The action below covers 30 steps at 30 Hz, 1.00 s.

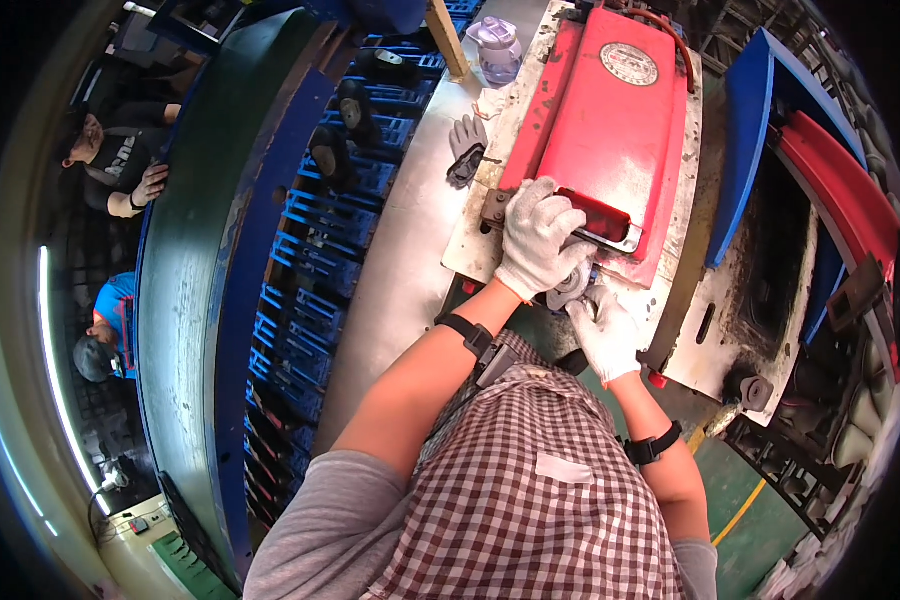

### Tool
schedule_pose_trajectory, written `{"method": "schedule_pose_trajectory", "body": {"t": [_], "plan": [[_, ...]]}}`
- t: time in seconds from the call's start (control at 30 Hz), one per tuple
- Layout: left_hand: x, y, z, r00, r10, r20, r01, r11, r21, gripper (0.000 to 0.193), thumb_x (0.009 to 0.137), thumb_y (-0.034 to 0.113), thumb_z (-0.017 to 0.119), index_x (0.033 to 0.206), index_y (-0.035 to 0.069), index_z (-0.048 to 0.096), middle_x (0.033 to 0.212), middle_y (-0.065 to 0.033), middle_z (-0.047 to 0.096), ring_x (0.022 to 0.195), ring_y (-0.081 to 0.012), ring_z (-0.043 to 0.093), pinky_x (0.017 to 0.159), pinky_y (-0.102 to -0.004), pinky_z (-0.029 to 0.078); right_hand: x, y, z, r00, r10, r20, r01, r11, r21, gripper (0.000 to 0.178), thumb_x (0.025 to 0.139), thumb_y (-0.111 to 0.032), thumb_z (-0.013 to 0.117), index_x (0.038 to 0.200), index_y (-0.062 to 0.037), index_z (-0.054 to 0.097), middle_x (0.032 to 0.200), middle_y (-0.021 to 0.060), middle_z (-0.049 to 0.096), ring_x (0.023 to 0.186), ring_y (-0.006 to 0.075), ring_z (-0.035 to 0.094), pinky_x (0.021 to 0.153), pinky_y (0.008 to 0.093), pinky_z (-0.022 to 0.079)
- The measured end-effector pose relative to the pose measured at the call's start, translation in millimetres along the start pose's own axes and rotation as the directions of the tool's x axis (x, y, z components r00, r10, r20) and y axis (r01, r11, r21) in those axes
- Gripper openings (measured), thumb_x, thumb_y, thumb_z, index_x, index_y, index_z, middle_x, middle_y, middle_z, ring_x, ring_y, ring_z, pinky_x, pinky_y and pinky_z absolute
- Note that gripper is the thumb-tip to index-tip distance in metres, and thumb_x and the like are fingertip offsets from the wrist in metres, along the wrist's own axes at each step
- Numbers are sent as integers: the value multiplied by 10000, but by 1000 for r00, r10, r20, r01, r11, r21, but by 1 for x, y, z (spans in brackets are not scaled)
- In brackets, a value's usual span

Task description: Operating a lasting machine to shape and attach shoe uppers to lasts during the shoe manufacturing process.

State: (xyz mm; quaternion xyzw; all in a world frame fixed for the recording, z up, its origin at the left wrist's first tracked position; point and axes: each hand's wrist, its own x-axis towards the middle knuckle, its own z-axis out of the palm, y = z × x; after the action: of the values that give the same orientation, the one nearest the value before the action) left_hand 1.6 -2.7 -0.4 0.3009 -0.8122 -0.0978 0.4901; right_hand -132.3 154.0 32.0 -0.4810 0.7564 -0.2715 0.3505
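- Along the person's left runs a long dark-green surface (192, 300), with blue racks (315, 240) carrying dark shoes (355, 110) beside it; both are well apart from the hands.
- Ahead of the person, a red machine cover (610, 130) lies above a pale, stained base plate (470, 255). Its near end has an opening with a metal lip (628, 238). If that lip or the cover shifted, the left fingers beside it could be pinched.
- At the opening's left side, the gloved left hand (542, 240) has its fingers curled inward; whether it grips anything is hidden. Loose glove fabric could snag on the metal edge.
- Just below and to its right, the gloved right hand (603, 328) is partly closed, thumb and fingertips by a grey piece; I cannot tell whether they hold it.
- To the left, a loose grey glove (465, 140) lies near the plate's edge, where a sweep of the left arm might catch it.
- Between the two hands, under the left one, is that rounded grey piece (568, 288). It could slip if only fingertips support it, since smooth gloves may give little purchase.
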Motion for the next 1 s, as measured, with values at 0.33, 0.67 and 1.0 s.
{"method": "schedule_pose_trajectory", "body": {"t": [0.33, 0.67, 1.0], "plan": [[1, 1, -3, 999, -26, 35, 27, 1000, -13, 573, 609, 333, 911, 1101, 178, 662, 1097, -70, 631, 1209, -438, 568, 1017, -605, 448, 0, 5, 4, 999, -22, -28, 21, 999, -28, 387, 915, -343, 765, 1137, -29, 719, 940, 206, 750, 890, 347, 742, 841, 420, 567], [7, 5, -2, 999, -27, -41, 25, 999, -39, 488, 562, 296, 888, 967, 158, 654, 973, -75, 628, 1124, -425, 597, 926, -606, 464, -2, 5, 4, 998, -29, -56, 27, 999, -36, 367, 931, -313, 771, 1138, -17, 704, 929, 186, 724, 867, 302, 716, 833, 397, 556], [3, 0, -1, 1000, -20, 6, 20, 999, -29, 520, 606, 335, 900, 1044, 172, 671, 1040, -70, 646, 1143, -433, 598, 1009, -592, 459, -1, 10, 7, 997, -43, -57, 43, 999, 5, 359, 937, -317, 762, 1134, -23, 699, 900, 168, 710, 842, 285, 704, 816, 398, 554]]}}
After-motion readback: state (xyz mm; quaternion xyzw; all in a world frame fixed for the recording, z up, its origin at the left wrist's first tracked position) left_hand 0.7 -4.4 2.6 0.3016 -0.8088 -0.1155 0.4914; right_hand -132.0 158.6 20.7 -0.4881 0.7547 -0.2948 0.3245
